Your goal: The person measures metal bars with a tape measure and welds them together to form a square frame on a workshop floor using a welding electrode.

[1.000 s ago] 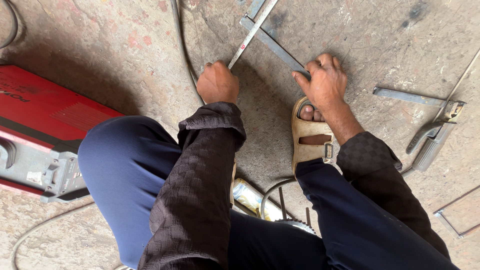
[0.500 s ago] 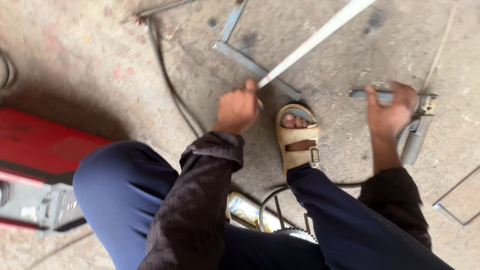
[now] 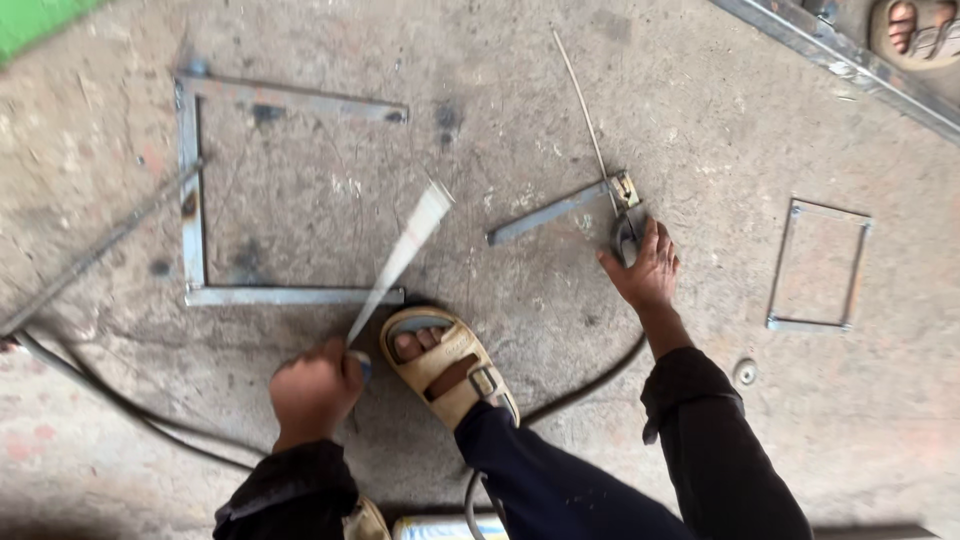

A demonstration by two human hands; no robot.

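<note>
L hand [image 3: 313, 388] clenched on flat metal strip [image 3: 400, 258], now angled up-right off fist | R hand [image 3: 645, 268] has moved out, fingers gripping clamp [image 3: 622, 232] at angle bar [image 3: 555, 212] end | I read: repositioning parts.

Flat metal strip [image 3: 405, 250] in left hand [image 3: 312, 388] motion-blurred, its far end smeared, its near end hidden inside the grip; clamp [image 3: 625, 225] under right hand [image 3: 645, 272] partly covered by fingers, shape unclear. Both forearms cut off by bottom edge; long steel bar [image 3: 840, 62] and another person's sandalled foot [image 3: 915, 28] cropped at top right.
</note>
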